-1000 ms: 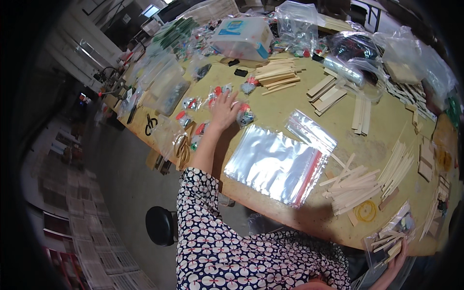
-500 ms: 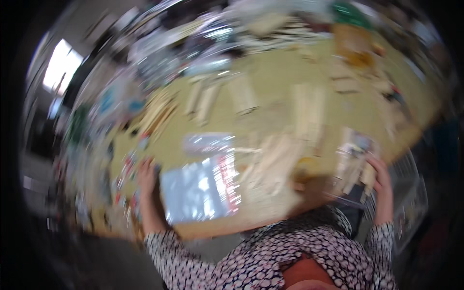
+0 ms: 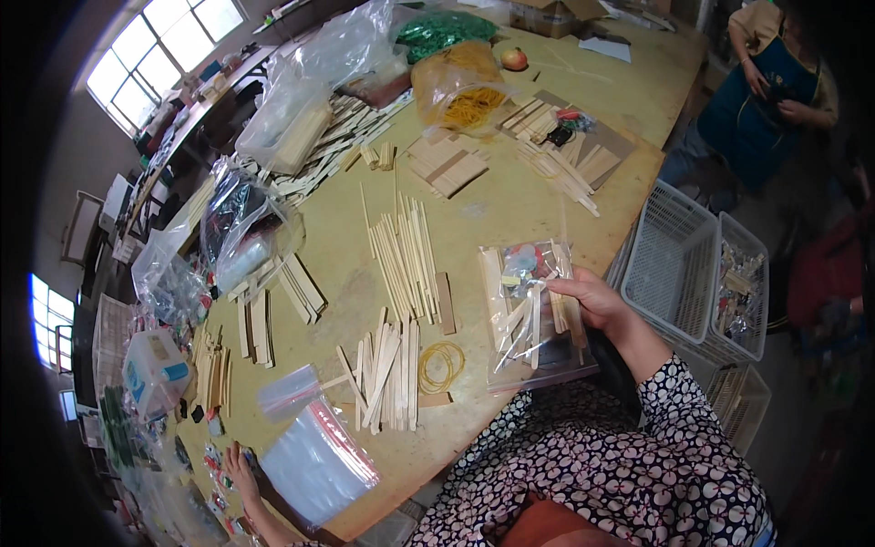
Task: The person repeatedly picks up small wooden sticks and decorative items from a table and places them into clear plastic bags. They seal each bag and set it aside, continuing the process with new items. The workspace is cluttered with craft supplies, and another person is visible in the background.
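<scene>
My right hand point(image 3: 597, 305) grips the right side of a clear zip bag point(image 3: 529, 314), thumb on top. Inside the bag are flat wooden sticks and small coloured parts; it is held over the table's near edge. My left hand point(image 3: 240, 471) lies at the table's left side with its fingers apart, beside scattered small parts point(image 3: 215, 460), holding nothing I can see. Close to it is a stack of empty clear zip bags point(image 3: 319, 465). A smaller bag point(image 3: 288, 390) lies just beyond. Between my hands are loose wooden sticks point(image 3: 390, 374) and yellow rubber bands point(image 3: 441, 367).
Thin sticks point(image 3: 401, 260) and square wooden pieces point(image 3: 448, 167) lie further back. A bag of yellow rubber bands point(image 3: 460, 87) and a green bag point(image 3: 447, 35) stand at the far side. White plastic crates point(image 3: 670, 260) are at right, with a person in a blue apron point(image 3: 756, 100) beyond.
The view has swung to the right and sharpened, bringing the crates and the other person into sight. My right hand still holds the filled bag; my left hand stays near the small parts.
</scene>
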Demonstrator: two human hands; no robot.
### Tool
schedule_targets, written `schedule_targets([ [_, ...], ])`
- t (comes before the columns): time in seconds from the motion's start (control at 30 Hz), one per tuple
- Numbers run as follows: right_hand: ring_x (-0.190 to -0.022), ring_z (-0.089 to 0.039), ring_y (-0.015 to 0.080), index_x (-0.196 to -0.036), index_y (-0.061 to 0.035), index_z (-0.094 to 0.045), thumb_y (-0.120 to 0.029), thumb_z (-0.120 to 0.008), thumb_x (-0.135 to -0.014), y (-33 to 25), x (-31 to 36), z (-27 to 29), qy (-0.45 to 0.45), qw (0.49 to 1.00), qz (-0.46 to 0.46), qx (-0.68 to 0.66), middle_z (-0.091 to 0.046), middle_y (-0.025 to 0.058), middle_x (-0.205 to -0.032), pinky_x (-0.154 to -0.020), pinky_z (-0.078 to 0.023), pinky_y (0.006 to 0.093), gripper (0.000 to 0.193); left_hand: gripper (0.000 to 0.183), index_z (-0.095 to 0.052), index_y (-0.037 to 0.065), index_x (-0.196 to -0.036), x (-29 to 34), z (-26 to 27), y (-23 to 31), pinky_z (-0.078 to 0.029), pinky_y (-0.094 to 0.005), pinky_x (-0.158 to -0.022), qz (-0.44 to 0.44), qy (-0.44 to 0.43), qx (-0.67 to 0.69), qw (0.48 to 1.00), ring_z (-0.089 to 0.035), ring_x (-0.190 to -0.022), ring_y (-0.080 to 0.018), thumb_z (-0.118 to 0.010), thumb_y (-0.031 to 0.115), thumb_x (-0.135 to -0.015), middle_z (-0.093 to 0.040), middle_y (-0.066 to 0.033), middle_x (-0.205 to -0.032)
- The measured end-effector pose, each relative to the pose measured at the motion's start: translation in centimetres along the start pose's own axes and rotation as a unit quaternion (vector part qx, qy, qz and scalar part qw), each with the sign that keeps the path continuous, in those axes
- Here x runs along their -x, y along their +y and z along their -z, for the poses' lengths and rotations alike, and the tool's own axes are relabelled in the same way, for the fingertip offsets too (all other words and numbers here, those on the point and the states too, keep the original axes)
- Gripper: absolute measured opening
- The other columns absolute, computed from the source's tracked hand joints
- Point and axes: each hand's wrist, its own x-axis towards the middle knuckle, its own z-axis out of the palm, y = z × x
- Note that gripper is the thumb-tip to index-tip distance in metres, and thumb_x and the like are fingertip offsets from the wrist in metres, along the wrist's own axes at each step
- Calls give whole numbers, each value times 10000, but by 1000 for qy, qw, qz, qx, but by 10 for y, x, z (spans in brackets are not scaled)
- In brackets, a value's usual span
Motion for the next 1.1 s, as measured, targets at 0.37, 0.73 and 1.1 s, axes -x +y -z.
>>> schedule_targets([
  [0.37,-938,-648,177,-1382,-10,-437,-121,-588,-966,3,-1,1,-21,1000,17,-11,-617,109,-1182,-819,-584,340,456,433,-505,48,-1409,-15,12,14,-334,-432,-1115,76,20,-60,995,-433,-1349,-345,-476,233,-1019,-504,-165,-1442],
  [0.73,-1022,-644,213,-1335,12,-479,-112,-590,-956,15,-9,0,-33,992,43,-110,-618,111,-1175,-891,-559,366,413,647,-489,32,-1422,107,32,470,-259,-487,-1174,-298,85,187,932,-400,-1403,-350,-723,189,-841,-473,-184,-1473],
  [1.1,-1137,-599,198,-1388,0,-437,9,-521,-912,25,-5,-4,-48,985,131,-101,-591,109,-1262,-994,-493,361,484,876,-428,182,-1490,113,-43,609,-283,-539,-1129,-483,-61,141,862,-323,-1408,-399,-770,102,-688,-354,-122,-1552],
])
